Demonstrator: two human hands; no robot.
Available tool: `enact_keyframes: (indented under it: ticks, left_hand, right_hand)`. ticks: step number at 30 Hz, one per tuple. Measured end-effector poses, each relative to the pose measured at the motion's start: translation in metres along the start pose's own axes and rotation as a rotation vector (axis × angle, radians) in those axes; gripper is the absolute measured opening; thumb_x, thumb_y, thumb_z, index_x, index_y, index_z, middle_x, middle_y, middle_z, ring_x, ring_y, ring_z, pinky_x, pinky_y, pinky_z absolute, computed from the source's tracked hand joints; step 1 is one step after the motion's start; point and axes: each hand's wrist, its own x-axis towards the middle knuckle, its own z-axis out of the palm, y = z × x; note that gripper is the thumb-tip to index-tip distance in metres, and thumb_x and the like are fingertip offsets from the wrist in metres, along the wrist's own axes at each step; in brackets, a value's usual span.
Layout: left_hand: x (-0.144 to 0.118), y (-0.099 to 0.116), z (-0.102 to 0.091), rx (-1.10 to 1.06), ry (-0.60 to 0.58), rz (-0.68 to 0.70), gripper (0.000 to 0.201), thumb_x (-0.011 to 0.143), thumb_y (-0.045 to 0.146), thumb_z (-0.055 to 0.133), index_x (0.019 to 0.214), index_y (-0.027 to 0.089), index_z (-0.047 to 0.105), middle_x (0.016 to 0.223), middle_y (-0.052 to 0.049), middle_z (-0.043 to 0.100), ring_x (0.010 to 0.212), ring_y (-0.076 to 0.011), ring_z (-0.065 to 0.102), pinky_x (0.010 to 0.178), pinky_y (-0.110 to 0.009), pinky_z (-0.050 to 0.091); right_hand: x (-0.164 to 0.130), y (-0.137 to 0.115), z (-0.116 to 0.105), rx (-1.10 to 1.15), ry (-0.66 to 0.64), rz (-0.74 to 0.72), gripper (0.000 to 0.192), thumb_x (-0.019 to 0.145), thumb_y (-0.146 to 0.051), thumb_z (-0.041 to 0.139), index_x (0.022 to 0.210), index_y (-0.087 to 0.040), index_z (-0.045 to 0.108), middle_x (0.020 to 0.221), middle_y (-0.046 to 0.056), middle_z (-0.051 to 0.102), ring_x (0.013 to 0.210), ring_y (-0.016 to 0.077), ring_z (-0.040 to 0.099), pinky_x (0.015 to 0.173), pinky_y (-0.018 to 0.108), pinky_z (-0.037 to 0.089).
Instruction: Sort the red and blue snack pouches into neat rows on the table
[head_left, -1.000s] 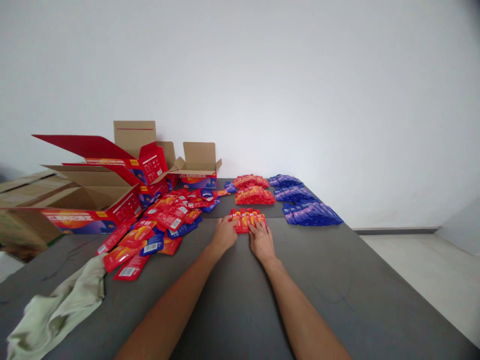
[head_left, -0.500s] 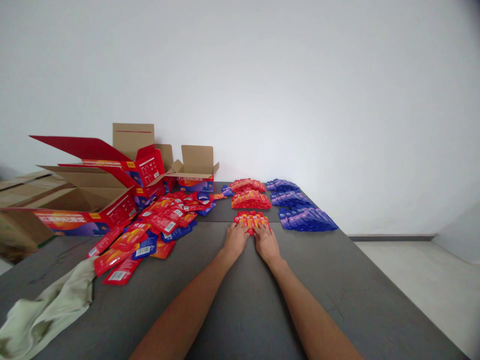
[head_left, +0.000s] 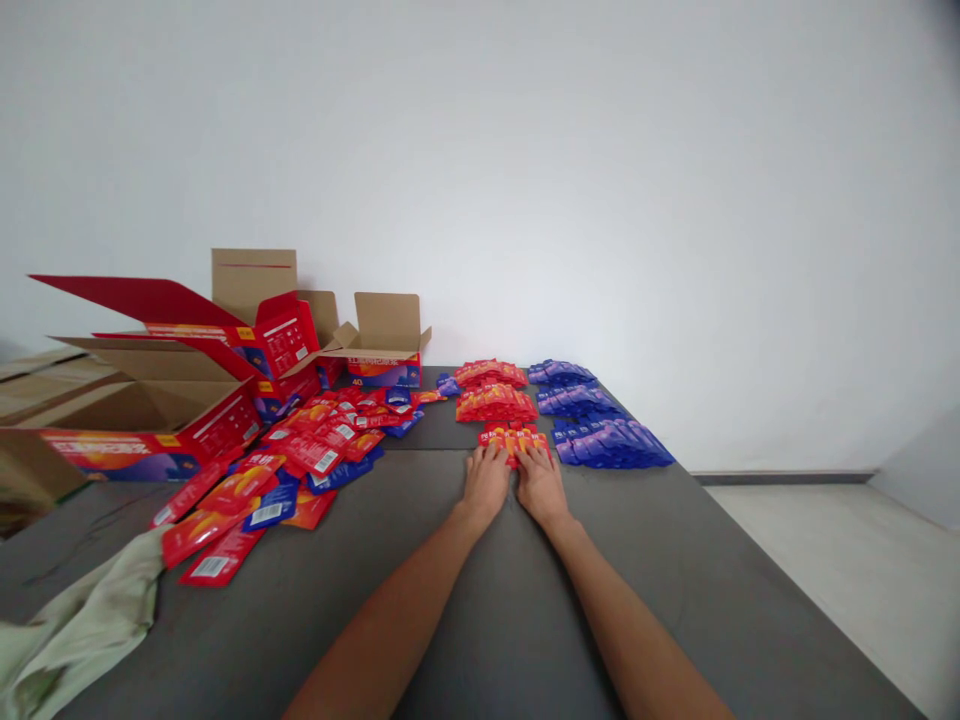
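Note:
A small fanned row of red sachets (head_left: 511, 440) lies on the grey table in the middle of the head view. My left hand (head_left: 486, 483) grips its near left side, fingers curled over the sachets. On the near right side, my right hand (head_left: 541, 488) holds the same row in a like way. My fingers cover the lower part of the sachets, and the thumbs are partly hidden. Straight behind lie two fanned stacks of red sachets (head_left: 495, 404). To the right of my hands are several fanned stacks of blue sachets (head_left: 611, 443).
Left of my arms spreads a loose pile of mixed red and blue sachets (head_left: 319, 452). Open cardboard boxes (head_left: 217, 425) stand behind it, with a smaller open box (head_left: 386, 373) near the wall. A pale green cloth (head_left: 97, 620) lies at the front left of the table (head_left: 675, 600).
Both hands and the red row between them have shifted a little to the right against the stacks behind. My view has also turned slightly.

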Motion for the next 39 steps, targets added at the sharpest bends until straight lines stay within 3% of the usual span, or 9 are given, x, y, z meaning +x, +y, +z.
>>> enact_keyframes:
  ticks: [8,16,25,32,36,39]
  left_hand:
    - [-0.01,-0.002,-0.009,-0.03,0.023,0.014,0.038,0.095,0.031,0.041,0.131,0.028,0.054,0.147,-0.008,0.041,0.13,-0.0267,0.037,0.106,-0.043,0.035]
    - [-0.038,-0.032,-0.043,-0.004,-0.021,-0.029,0.046,0.094,0.03,0.043,0.139,0.026,0.047,0.154,-0.011,0.034,0.138,-0.0284,0.031,0.111,-0.046,0.027]
    - [-0.076,-0.113,-0.083,0.108,0.057,-0.162,0.043,0.092,0.03,0.046,0.135,0.024,0.051,0.151,-0.012,0.038,0.138,-0.0291,0.033,0.111,-0.046,0.029]
    - [-0.097,-0.186,-0.116,0.177,0.145,-0.274,0.045,0.091,0.03,0.048,0.135,0.024,0.053,0.151,-0.012,0.039,0.138,-0.0302,0.033,0.111,-0.047,0.029]
    - [-0.098,-0.227,-0.14,0.239,0.207,-0.364,0.048,0.09,0.029,0.047,0.137,0.024,0.051,0.15,-0.012,0.042,0.139,-0.0306,0.032,0.113,-0.048,0.026]
    - [-0.092,-0.253,-0.157,0.262,0.253,-0.444,0.049,0.091,0.037,0.046,0.137,0.023,0.053,0.15,-0.013,0.042,0.14,-0.0327,0.03,0.115,-0.051,0.02]
  right_hand:
    - [-0.004,-0.01,-0.01,-0.039,0.058,-0.015,0.046,0.09,-0.021,0.044,0.134,-0.025,0.056,0.146,0.009,0.046,0.143,0.0282,0.024,0.114,0.045,0.016]
    - [-0.007,-0.068,-0.014,0.057,0.031,-0.069,0.052,0.085,-0.021,0.049,0.137,-0.023,0.054,0.149,0.007,0.043,0.143,0.0271,0.023,0.115,0.045,0.017]
    - [-0.009,-0.158,0.022,0.18,-0.014,-0.208,0.05,0.087,-0.015,0.044,0.136,-0.021,0.055,0.144,0.009,0.049,0.138,0.0254,0.035,0.112,0.04,0.028]
    - [0.006,-0.24,0.05,0.305,-0.063,-0.336,0.05,0.088,-0.017,0.045,0.137,-0.017,0.053,0.143,0.011,0.049,0.134,0.0219,0.041,0.115,0.037,0.028]
    - [0.018,-0.279,0.061,0.397,-0.063,-0.403,0.056,0.086,-0.022,0.053,0.141,-0.014,0.047,0.145,0.013,0.045,0.136,0.022,0.038,0.114,0.034,0.029]
    - [0.027,-0.302,0.065,0.399,-0.119,-0.39,0.069,0.082,-0.033,0.063,0.145,-0.019,0.041,0.151,0.013,0.036,0.139,0.0266,0.032,0.114,0.04,0.028]
